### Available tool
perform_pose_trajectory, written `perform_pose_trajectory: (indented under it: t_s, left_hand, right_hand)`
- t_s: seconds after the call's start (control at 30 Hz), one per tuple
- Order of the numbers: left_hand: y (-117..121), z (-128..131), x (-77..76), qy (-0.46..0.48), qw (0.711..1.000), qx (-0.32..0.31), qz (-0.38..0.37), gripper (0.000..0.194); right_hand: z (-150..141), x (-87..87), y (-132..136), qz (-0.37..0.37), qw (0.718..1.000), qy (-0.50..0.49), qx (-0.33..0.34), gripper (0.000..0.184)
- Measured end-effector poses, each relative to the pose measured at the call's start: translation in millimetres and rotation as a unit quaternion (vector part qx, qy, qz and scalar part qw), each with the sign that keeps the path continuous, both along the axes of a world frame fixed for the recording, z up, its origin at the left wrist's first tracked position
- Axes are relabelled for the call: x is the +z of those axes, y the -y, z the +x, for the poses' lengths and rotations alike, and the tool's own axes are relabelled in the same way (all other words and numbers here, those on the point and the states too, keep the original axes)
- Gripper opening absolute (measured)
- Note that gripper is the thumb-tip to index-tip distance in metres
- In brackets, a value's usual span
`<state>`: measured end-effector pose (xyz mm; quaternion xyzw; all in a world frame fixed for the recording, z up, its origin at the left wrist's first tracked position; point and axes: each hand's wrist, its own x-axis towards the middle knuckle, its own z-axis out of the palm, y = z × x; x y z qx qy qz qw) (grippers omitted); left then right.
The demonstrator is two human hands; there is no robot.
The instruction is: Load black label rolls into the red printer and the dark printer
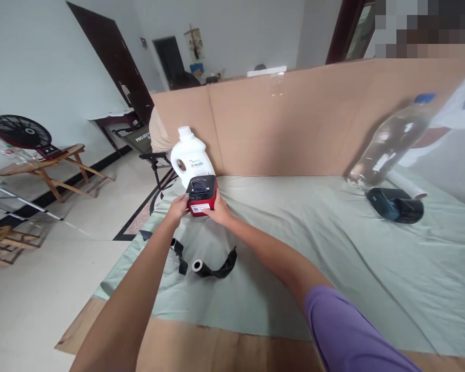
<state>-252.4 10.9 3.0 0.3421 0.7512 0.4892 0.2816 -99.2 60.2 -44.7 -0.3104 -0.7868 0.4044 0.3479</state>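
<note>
A small red and black device (202,195) with a white label on its front sits on the pale green cloth (294,248). My left hand (177,208) grips its left side and my right hand (219,211) grips its right side, fingers curled against it. Just behind the device stands a white plastic jug (189,156). A curled black strip with a small white-cored roll (213,266) lies on the cloth between my forearms, nearer to me.
A clear plastic bottle with a blue cap (391,142) leans at the right. Below it lie a dark device (395,204) and a white tube (406,185). A cardboard wall (313,119) runs along the back. A fan (21,132) stands on a wooden table at the left.
</note>
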Motion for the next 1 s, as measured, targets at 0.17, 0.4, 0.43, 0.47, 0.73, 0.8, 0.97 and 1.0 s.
perform_pose_trajectory:
  t_s: [0.17, 0.4, 0.43, 0.47, 0.73, 0.8, 0.97, 1.0]
  left_hand:
    - [30, 53, 15.3, -0.015, 0.991, -0.117, 0.061, 0.051]
    - [89, 206, -3.5, -0.125, 0.954, -0.234, 0.141, 0.058]
    - [95, 225, -10.5, -0.114, 0.951, -0.239, 0.157, 0.060]
    - [100, 242, -17.9, -0.102, 0.949, -0.244, 0.168, 0.061]
    - [112, 289, -59.5, -0.061, 0.947, -0.244, 0.198, 0.060]
    - [113, 289, -63.4, -0.047, 0.946, -0.242, 0.209, 0.060]
    - [116, 289, -67.9, -0.022, 0.946, -0.242, 0.212, 0.060]
    - [116, 289, -68.3, -0.020, 0.947, -0.244, 0.209, 0.060]
  right_hand:
    - [79, -2.8, 5, 0.046, 0.989, -0.140, -0.017, 0.094]
    - [249, 12.0, 64, 0.103, 0.984, -0.101, -0.100, 0.098]
    - [267, 10.3, 75, 0.105, 0.983, -0.092, -0.120, 0.097]
    - [282, 7.4, 86, 0.104, 0.982, -0.082, -0.136, 0.096]
    - [316, -14.1, 126, 0.062, 0.976, -0.062, -0.199, 0.089]
    - [314, -13.6, 128, 0.060, 0.976, -0.063, -0.201, 0.088]
    - [314, -12.1, 134, 0.062, 0.973, -0.033, -0.221, 0.095]
    - [315, -12.7, 135, 0.063, 0.972, -0.023, -0.225, 0.096]
